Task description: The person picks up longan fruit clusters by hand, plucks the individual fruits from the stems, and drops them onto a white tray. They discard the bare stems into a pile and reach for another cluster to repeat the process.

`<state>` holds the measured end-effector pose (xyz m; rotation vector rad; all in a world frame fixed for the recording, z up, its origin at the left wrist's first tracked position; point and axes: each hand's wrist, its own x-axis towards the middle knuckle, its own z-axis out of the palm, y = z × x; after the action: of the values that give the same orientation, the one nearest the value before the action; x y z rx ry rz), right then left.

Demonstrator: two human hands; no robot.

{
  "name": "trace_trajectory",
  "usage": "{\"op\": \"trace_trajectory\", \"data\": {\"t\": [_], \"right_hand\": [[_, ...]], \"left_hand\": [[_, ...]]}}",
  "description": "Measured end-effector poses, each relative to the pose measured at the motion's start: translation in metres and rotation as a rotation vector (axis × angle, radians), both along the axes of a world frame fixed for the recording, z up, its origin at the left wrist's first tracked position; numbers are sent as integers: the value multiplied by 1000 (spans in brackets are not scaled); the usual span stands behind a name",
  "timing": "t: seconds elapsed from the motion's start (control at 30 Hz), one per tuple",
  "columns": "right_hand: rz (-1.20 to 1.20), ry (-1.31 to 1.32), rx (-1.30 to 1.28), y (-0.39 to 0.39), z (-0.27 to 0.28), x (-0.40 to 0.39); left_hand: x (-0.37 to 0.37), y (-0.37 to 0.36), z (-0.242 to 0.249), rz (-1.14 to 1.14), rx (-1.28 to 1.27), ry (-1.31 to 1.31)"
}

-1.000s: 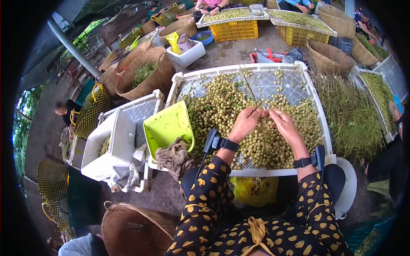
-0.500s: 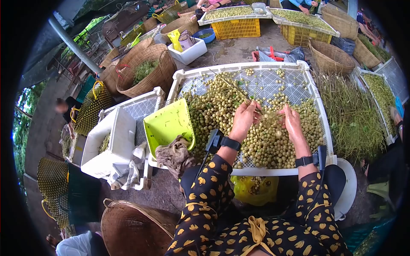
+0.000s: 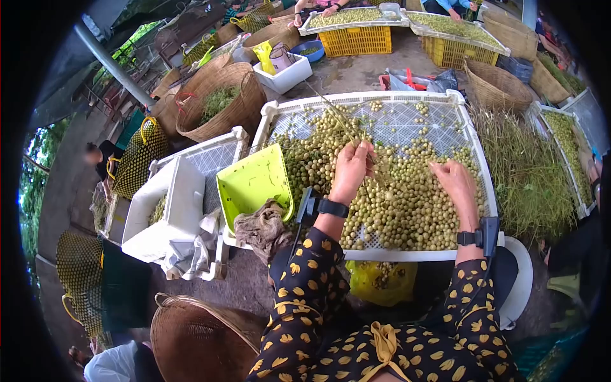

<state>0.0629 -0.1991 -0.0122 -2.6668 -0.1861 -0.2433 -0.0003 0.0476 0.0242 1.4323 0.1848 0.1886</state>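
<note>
Near frame centre, stems (image 3: pixel 344 121) are best held steady in the left hand (image 3: pixel 351 170), its grip closed, while the right hand (image 3: pixel 457 183) is half-curled, contents unclear.

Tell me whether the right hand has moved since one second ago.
Yes: the right hand has moved rightward, nearer the right rim of the white mesh tray.

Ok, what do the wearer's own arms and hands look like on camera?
The left hand and right hand are ungloved. Black sleeves with a yellow petal-like print end on the forearms. Each wrist wears a black strap with a boxy dark device; a thin dark cable seems to trail from each.
</note>
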Motion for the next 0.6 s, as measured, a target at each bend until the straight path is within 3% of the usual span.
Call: {"op": "trace_trajectory", "data": {"t": [0.03, 0.07, 0.23, 0.33, 0.43, 0.6], "right_hand": [[55, 211, 18, 7, 37, -14], [149, 97, 257, 13, 39, -22], [577, 353, 893, 53, 11, -25], [635, 407, 916, 61, -2, -21], [655, 474, 927, 65, -3, -20], [573, 462, 932, 69, 8, -23]], "left_hand": [[1, -3, -1, -15, 35, -8], [3, -5, -3, -29, 49, -14], [4, -24, -8, -163, 23, -35], [3, -29, -11, -173, 71, -99], [2, -28, -13, -53, 359, -173], [11, -27, -29, 67, 402, -289]]}}
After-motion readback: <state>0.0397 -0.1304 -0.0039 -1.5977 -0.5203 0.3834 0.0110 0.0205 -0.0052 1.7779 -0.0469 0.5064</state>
